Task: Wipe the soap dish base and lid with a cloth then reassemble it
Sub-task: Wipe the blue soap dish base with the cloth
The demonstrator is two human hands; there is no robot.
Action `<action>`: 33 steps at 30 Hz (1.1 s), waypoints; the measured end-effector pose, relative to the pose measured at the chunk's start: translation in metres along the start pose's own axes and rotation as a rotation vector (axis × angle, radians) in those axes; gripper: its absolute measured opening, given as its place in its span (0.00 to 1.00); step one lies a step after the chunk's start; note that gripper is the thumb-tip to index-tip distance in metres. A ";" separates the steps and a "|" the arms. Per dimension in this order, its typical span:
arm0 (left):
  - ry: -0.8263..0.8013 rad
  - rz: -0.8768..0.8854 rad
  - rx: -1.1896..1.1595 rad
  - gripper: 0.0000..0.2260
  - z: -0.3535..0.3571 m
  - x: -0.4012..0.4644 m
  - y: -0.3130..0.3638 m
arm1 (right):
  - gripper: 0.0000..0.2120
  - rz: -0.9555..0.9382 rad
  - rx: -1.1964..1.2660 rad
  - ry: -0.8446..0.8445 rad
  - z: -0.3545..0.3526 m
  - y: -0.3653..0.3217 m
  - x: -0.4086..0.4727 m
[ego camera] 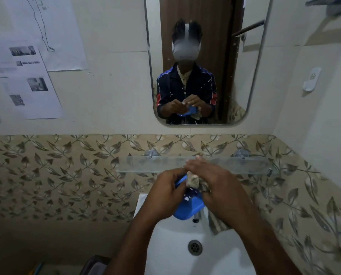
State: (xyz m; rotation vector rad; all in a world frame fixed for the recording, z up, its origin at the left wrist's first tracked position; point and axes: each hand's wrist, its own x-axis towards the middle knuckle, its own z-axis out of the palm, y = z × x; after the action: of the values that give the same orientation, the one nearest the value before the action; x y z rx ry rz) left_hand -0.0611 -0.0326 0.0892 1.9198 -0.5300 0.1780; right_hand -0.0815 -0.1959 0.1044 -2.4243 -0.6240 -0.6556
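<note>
Soap dish is gripped by the left hand above the sink; cloth is pinched by the right hand.

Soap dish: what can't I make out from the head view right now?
- Soap dish: both hands cover most of it; base or lid, I cannot tell.
- Cloth: mostly hidden under the right hand; only a bunched bit and a hanging end show.
- Left hand: its fingertips are hidden behind the dish.
- Tap: hidden behind the dish.
- Sink: cut off by the bottom edge.
- Mirror: the reflected hands are too small and blurred to help.
</note>
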 end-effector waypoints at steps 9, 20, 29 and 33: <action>0.392 -0.125 -0.310 0.08 0.018 0.002 -0.003 | 0.21 0.313 0.065 0.289 0.010 -0.013 0.009; 0.622 -0.056 -0.339 0.08 0.033 -0.001 0.003 | 0.19 0.369 0.258 0.420 0.014 -0.021 0.026; 0.579 -0.034 -0.274 0.06 0.024 0.005 0.010 | 0.19 0.285 0.331 0.281 0.015 -0.023 0.025; 0.741 -0.131 -0.402 0.11 0.021 0.007 0.008 | 0.14 0.396 0.338 0.287 0.032 -0.031 0.006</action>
State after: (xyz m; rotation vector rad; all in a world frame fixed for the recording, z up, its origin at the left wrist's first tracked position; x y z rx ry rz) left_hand -0.0610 -0.0562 0.0896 1.3574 0.0616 0.6170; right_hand -0.0842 -0.1516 0.0956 -2.0068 -0.1163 -0.6517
